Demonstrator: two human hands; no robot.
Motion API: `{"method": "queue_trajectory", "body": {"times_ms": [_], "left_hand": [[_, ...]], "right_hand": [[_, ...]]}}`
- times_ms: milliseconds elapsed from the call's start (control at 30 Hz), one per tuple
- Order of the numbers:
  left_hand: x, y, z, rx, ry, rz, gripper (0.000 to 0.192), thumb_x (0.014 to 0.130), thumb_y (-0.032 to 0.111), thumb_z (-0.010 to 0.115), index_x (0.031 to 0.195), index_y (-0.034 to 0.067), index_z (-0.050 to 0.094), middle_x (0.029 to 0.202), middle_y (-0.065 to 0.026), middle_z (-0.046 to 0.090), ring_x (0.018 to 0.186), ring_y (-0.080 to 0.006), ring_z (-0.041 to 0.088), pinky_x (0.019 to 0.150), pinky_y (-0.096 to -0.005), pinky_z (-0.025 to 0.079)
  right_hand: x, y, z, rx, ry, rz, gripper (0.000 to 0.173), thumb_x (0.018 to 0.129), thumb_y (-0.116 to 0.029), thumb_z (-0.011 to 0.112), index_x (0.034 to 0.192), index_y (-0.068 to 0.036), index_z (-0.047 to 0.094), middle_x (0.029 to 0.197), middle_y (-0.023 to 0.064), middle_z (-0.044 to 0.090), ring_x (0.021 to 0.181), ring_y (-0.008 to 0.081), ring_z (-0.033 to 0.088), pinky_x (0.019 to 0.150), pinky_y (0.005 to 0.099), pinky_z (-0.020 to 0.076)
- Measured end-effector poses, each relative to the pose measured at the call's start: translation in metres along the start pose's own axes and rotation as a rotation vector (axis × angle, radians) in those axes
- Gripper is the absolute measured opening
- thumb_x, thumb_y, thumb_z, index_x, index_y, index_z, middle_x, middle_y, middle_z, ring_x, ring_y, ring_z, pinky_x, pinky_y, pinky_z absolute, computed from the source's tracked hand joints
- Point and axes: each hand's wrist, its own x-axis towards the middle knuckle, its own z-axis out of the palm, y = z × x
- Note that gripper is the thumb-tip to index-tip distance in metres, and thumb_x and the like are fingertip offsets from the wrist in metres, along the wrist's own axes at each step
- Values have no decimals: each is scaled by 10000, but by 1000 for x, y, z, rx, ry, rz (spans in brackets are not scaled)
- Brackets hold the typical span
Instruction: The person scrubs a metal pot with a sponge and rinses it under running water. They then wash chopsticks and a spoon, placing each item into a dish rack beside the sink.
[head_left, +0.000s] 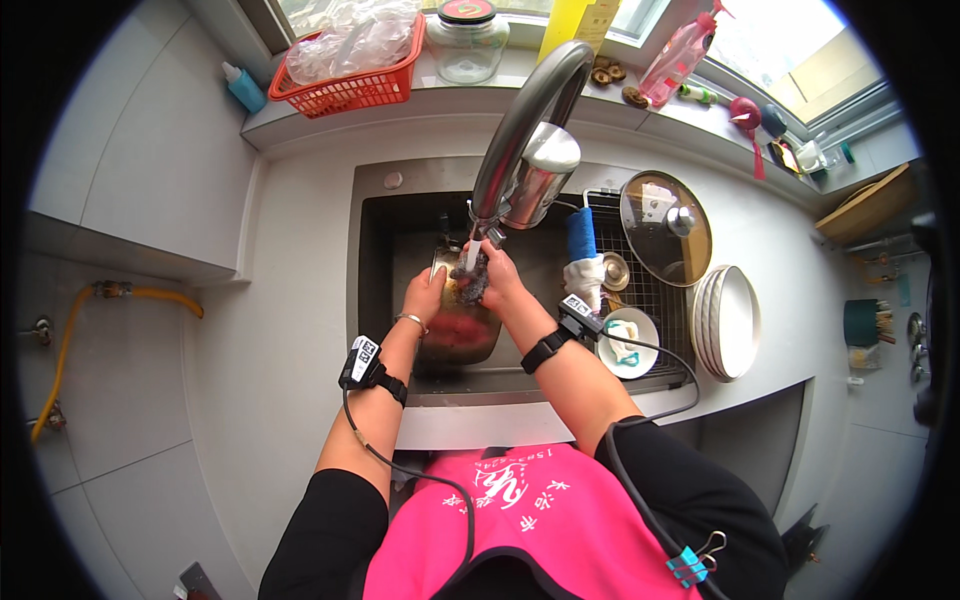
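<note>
Over the sink basin, my left hand (426, 291) grips the edge of a shiny metal item (466, 330), perhaps a pot or its lid, whose lower part reflects pink. My right hand (501, 277) holds a dark steel-wool scourer (472, 278) against it. Water runs from the curved metal faucet (499, 161) onto the scourer and fingers. The shape of the metal item is partly hidden by my hands and the scourer.
Right of the basin, a wire rack (664, 330) bears a white bowl (646, 365) with a cloth. A glass lid (630, 225) and stacked white plates (739, 322) stand beside it. On the sill are a red basket (352, 88), a glass jar (466, 56) and a pink spray bottle (679, 60).
</note>
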Motion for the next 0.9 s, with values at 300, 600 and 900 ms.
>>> {"method": "queue_trajectory", "body": {"times_ms": [300, 600, 900], "left_hand": [[8, -10, 8, -46, -95, -49, 335, 917, 295, 461, 934, -14, 587, 775, -36, 612, 737, -68, 503, 676, -252, 428], [5, -12, -2, 146, -159, 35, 407, 946, 331, 374, 950, -21, 578, 813, -47, 615, 763, -100, 524, 712, -267, 429], [31, 13, 8, 306, -48, 137, 351, 848, 310, 500, 1039, 22, 559, 920, -222, 613, 873, -396, 580, 768, -408, 456]], "right_hand": [[-17, 12, 1, -906, 123, -700, 187, 889, -175, 447, 976, -58, 564, 820, 64, 579, 717, 209, 562, 612, 322, 464], [-44, 30, -10, -1858, 119, -975, 356, 808, -126, 489, 1161, -78, 499, 1235, 154, 445, 1117, 379, 422, 938, 438, 361], [-37, 33, -49, -1883, 44, -1131, 334, 790, -104, 508, 1120, -57, 530, 1236, 197, 426, 1162, 368, 382, 978, 425, 333]]}}
